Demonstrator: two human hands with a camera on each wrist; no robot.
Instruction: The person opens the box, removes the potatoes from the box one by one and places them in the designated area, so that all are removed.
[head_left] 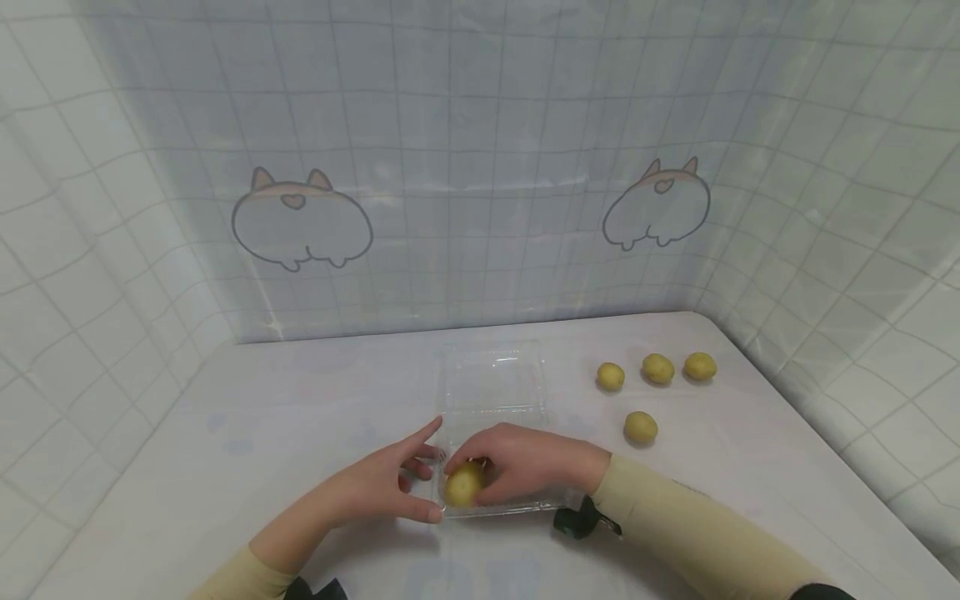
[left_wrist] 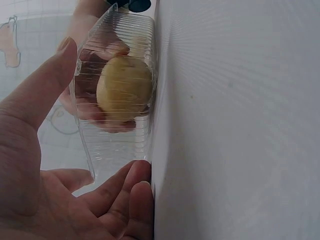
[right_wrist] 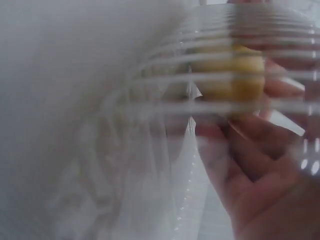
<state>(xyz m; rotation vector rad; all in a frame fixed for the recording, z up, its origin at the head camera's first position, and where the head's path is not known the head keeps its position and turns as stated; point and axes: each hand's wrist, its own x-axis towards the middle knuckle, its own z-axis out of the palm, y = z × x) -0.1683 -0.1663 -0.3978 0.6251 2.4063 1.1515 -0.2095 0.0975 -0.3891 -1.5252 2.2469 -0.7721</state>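
A clear plastic clamshell box lies open on the table, its lid folded back toward the far side. My right hand reaches into the base and grips a yellow potato at its left end. Through the ribbed wall, the left wrist view shows the fingers around this potato, low in the box. My left hand is spread beside the box's left wall, thumb and fingers apart at its corners. The right wrist view is blurred, with the potato seen through plastic.
Several more potatoes sit to the right: a small one, two farther back, and a nearer one. A dark green object is beneath the right wrist. Gridded curtains surround the white table.
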